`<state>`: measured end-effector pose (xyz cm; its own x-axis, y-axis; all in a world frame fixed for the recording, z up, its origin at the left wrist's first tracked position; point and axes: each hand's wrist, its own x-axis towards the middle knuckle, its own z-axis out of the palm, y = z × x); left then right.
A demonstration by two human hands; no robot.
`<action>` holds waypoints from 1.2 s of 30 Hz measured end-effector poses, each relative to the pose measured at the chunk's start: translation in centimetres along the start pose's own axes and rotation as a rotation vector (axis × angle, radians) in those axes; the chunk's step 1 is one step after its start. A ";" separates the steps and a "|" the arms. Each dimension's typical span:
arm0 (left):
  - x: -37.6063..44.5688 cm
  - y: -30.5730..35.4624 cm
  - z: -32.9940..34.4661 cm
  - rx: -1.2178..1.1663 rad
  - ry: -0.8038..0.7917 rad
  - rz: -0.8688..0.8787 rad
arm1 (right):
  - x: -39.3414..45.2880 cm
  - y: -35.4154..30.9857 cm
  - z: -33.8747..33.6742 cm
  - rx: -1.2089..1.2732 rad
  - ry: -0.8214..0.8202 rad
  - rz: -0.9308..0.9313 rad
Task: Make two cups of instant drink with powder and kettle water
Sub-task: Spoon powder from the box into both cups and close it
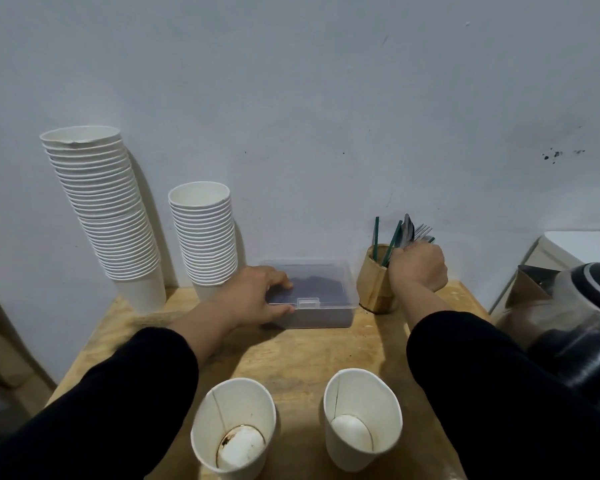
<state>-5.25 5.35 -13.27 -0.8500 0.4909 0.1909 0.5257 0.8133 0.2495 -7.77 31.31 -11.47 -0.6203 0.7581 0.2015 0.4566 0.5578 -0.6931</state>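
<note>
Two white paper cups stand at the table's near edge: the left cup (234,427) has a brown stain ring at its bottom, the right cup (361,419) looks clean. A clear plastic box (321,294) with dark powder inside sits at the back, its lid down. My left hand (257,296) grips the box's left end, thumb on the front, fingers on the lid. My right hand (418,266) grips a utensil among the spoons and forks (411,230) in the brown holder (374,285). The glass kettle (575,317) stands at the right edge.
Two stacks of white paper cups lean by the wall, a tall one (108,209) at the left and a shorter one (205,237) beside the box. Green stirrers (392,242) stick out of the holder. The wooden table (302,351) ends just left of the tall stack.
</note>
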 end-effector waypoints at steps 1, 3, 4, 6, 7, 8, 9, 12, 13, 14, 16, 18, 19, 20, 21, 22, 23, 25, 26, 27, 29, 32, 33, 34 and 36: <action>0.1 0.2 -0.1 0.026 -0.009 0.000 | -0.1 -0.1 -0.1 0.020 -0.003 0.011; 0.4 0.8 -0.2 0.075 -0.036 -0.005 | -0.4 -0.4 -0.3 0.083 0.000 -0.003; 0.5 1.0 -0.3 0.098 -0.048 -0.002 | -0.6 -0.6 -0.5 0.111 0.008 -0.031; 0.6 1.5 -0.5 0.140 -0.074 0.024 | -1.1 -1.1 -1.0 0.131 0.023 -0.130; 0.7 1.7 -0.5 0.157 -0.088 0.047 | -1.4 -1.4 -1.3 0.132 0.025 -0.197; 0.7 1.8 -0.5 0.173 -0.095 0.079 | -1.7 -1.6 -1.7 0.136 0.025 -0.267; 0.7 2.0 -0.5 0.186 -0.096 0.110 | -2.0 -2.0 -2.1 0.143 0.027 -0.338; 0.5 2.4 -0.1 0.163 -0.069 0.174 | -2.6 -2.9 -2.8 0.156 0.078 -0.584; 0.3 2.5 0.1 0.144 -0.051 0.189 | -2.8 -3.2 -3.0 0.147 0.083 -0.664; 0.2 2.5 0.2 0.122 -0.033 0.193 | -3.0 -3.4 -3.1 0.133 0.076 -0.734; 0.2 2.5 0.4 0.061 -0.004 0.176 | -3.6 -3.9 -3.4 0.078 0.034 -0.840; 0.2 2.7 0.6 0.010 0.018 0.134 | -4.1 -4.0 -3.4 0.016 0.005 -0.932; 0.2 2.8 0.7 -0.015 0.029 0.107 | -4.4 -4.0 -3.4 -0.004 -0.011 -0.966; 0.3 2.9 0.8 -0.044 0.041 0.078 | -4.7 -3.8 -3.4 -0.018 -0.033 -0.992; 0.4 3.0 0.9 -0.071 0.048 0.044 | -5.0 -3.6 -3.2 -0.033 -0.058 -1.014; 0.5 3.2 1.0 -0.094 0.047 0.013 | -5.1 -3.4 -3.0 -0.052 -0.082 -1.034; 0.5 3.4 1.0 -0.110 0.041 -0.010 | -5.3 -3.1 -2.8 -0.074 -0.105 -1.058; 0.6 3.6 1.1 -0.112 0.025 -0.029 | -5.6 -2.7 -2.3 -0.123 -0.146 -1.110; 0.7 3.6 1.2 -0.105 0.019 -0.030 | -5.7 -2.5 -2.1 -0.139 -0.156 -1.134; 0.7 3.6 1.3 -0.095 0.015 -0.028 | -5.8 -2.4 -2.0 -0.143 -0.153 -1.147; 0.8 3.5 1.5 -0.062 -0.008 -0.021 | -6.0 -2.2 -1.9 -0.148 -0.144 -1.140; 0.7 3.5 2.1 0.036 -0.060 0.047 | -6.0 -2.0 -1.8 -0.215 -0.231 -1.067; 0.6 3.4 2.1 0.046 -0.066 0.068 | -5.9 -2.0 -1.8 -0.229 -0.261 -1.045; 0.6 3.3 1.9 0.040 -0.067 0.089 | -5.9 -2.0 -1.8 -0.225 -0.288 -1.022; 0.5 2.9 1.3 0.003 -0.068 0.093 | -5.7 -1.9 -1.8 -0.187 -0.338 -0.958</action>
<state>-4.20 8.40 -13.63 -0.7978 0.5843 0.1486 0.6025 0.7641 0.2304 -3.92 26.53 -10.11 -0.9095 -0.1504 0.3875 -0.2494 0.9433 -0.2193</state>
